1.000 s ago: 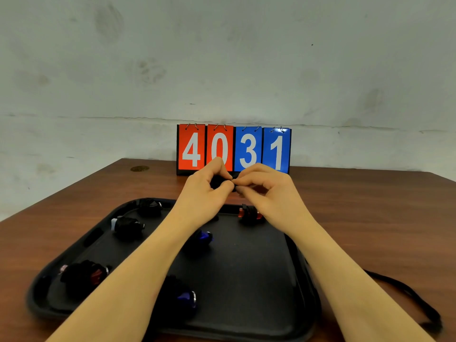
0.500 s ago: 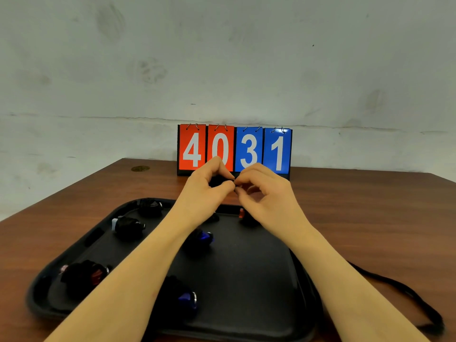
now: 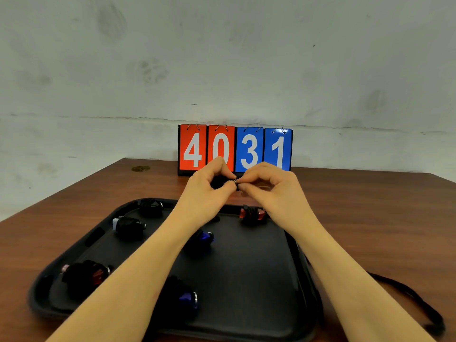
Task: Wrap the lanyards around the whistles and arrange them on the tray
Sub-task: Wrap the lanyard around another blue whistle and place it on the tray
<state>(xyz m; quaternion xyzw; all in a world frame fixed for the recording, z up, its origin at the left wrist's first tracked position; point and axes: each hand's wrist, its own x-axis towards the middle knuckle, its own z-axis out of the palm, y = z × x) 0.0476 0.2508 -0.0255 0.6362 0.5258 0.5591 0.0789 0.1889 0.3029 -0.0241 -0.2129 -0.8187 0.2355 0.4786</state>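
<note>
Above the far edge of the black tray (image 3: pixel 256 280) my left hand (image 3: pixel 209 191) holds a whistle wound in black lanyard (image 3: pixel 218 181). My right hand (image 3: pixel 269 191) pinches the small metal ring (image 3: pixel 235 180) at its end. Several wrapped whistles lie on the tray: a red one (image 3: pixel 253 214) at the far right, a blue one (image 3: pixel 203 239) in the middle, a blue one (image 3: pixel 186 297) near the front, a white-tipped one (image 3: pixel 128 225) at the left, a dark one (image 3: pixel 151 207) at the far left corner and a red one (image 3: pixel 85 274) at the front left.
The tray rests on a brown wooden table (image 3: pixel 370 218). A flip scoreboard (image 3: pixel 235 149) reading 4031 stands at the back against the wall. A loose black lanyard (image 3: pixel 414 299) lies on the table to the right of the tray.
Both hands stayed together above the tray's far edge. My right fingers shifted their pinch, and the metal ring now shows between the fingertips.
</note>
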